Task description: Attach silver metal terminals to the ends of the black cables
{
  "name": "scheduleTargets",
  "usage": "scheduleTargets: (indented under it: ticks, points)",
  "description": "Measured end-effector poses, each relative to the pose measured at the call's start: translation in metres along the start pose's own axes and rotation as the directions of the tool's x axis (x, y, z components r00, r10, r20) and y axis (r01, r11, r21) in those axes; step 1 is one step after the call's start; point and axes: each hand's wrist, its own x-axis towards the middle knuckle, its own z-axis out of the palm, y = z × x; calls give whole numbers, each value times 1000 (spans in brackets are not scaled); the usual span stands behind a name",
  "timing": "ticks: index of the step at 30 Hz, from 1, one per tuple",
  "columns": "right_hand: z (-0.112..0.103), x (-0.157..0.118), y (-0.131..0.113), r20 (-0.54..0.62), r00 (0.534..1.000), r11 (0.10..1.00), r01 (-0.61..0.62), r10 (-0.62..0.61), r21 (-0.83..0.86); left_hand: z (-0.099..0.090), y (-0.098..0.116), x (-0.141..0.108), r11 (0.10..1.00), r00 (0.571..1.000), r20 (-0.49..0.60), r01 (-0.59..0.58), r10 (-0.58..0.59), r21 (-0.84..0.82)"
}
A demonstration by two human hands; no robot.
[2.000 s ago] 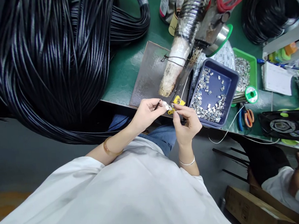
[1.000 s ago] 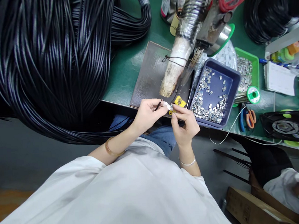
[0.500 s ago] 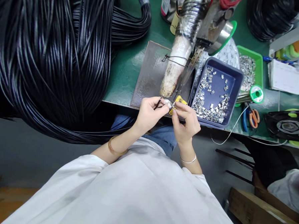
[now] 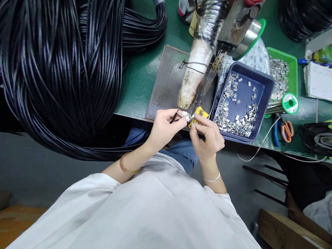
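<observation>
My left hand [image 4: 166,127] pinches the end of a thin black cable [image 4: 175,116]; white wrapping covers a fingertip. My right hand [image 4: 207,135] is closed in a pinch just right of it, on a small silvery metal piece [image 4: 192,116] at the cable's end. The fingertips of both hands nearly meet, and fine detail there is too small to make out. Behind the fingers lies a yellow object [image 4: 201,112]. A blue tray [image 4: 244,98] of small metal connector shells stands right of my right hand. Above the hands hangs a wrapped duct nozzle [image 4: 190,82].
A large bundle of black cables [image 4: 63,70] covers the left of the green table [image 4: 141,77]. A soldering wire spool [image 4: 249,38], a green tray [image 4: 292,69], orange-handled pliers [image 4: 287,131] and a fan [image 4: 326,140] are to the right. Another person's sleeve [image 4: 328,210] shows lower right.
The view has shifted slightly, so the trays sit a little further right. My right hand has moved slightly right; both hands keep their pinch at the cable end.
</observation>
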Motion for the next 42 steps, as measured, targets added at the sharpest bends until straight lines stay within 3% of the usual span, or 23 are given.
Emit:
scheduleTargets:
  ticks: [8,17,26,30,38,40,42]
  points:
    - [-1,-3,1,4,1000,1000,-5,5,-18,-1,3,0,999,999,16,49,-49,-16]
    - [1,1,3,-17,999,999,36,-36,-20,1,4,1,997,999,-23,-32,34,73]
    - [-2,-6,5,9,997,993,74,-73,-88,0,3,0,998,999,-9,31,-31,47]
    - [-1,-5,6,1,999,998,48,-48,-44,0,2,0,998,999,-21,40,-39,41]
    - [-4,-5,4,25,999,996,-30,28,83,-5,3,1,995,994,60,93,-90,-39]
    - [-7,-4,4,-11,997,988,-74,76,133,-4,4,1,996,995,51,86,-84,-27]
    - [-11,-2,3,-149,980,978,-102,130,184,-2,5,0,996,996,41,82,-81,-27]
